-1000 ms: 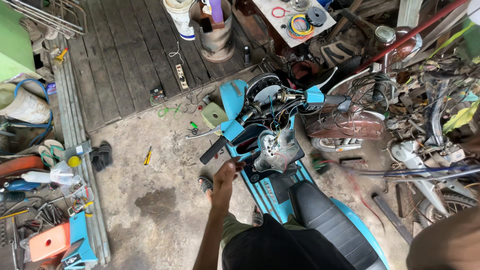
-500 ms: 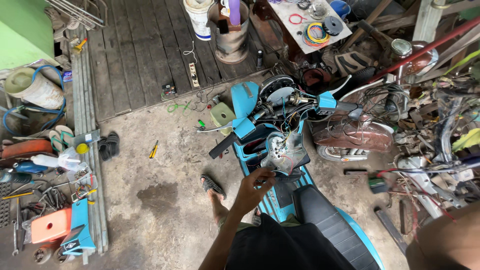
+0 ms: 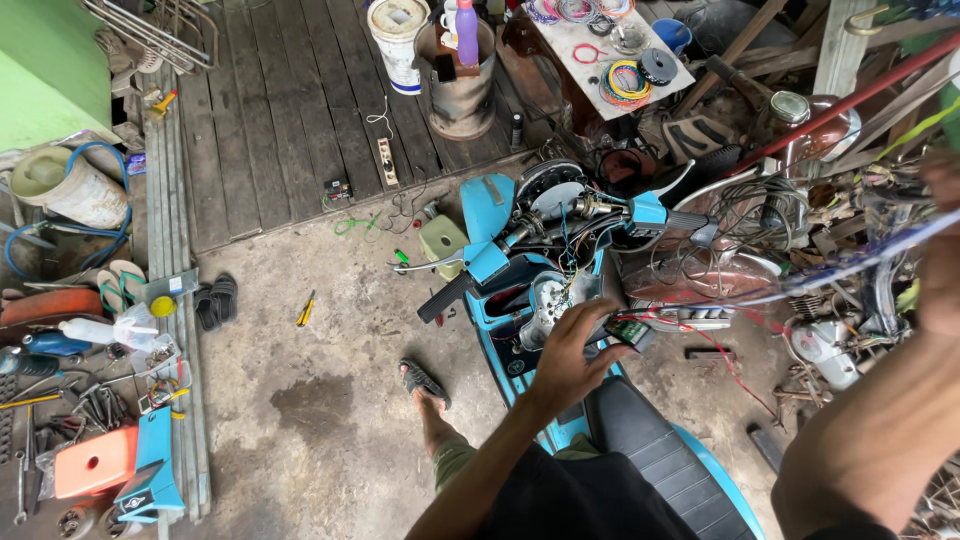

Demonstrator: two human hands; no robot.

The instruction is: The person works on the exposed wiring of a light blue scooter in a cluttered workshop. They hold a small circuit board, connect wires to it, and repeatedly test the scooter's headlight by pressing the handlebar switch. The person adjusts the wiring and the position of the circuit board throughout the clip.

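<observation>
I sit on a light blue scooter (image 3: 492, 262) whose headset is opened up, with a round gauge (image 3: 551, 296) and loose wires showing. My left hand (image 3: 572, 352) reaches forward to the headset, its fingers closed around a small green and black connector block (image 3: 630, 332) with red wires. At the right edge my right hand (image 3: 940, 255) is raised and blurred. It grips a long pale blue-white wire strand (image 3: 840, 272) that runs back toward the headset. The scooter's black seat (image 3: 650, 450) is under me.
A sandalled foot (image 3: 425, 383) rests on the concrete left of the scooter. A yellow screwdriver (image 3: 306, 308), slippers (image 3: 215, 300) and an orange toolbox (image 3: 95, 462) lie to the left. Buckets (image 3: 398, 28) stand on the wooden deck. Tangled motorcycle parts (image 3: 830, 340) crowd the right.
My left hand has moved right from the middle of the headset to the connector block. My right arm has risen into view at the right with the strand.
</observation>
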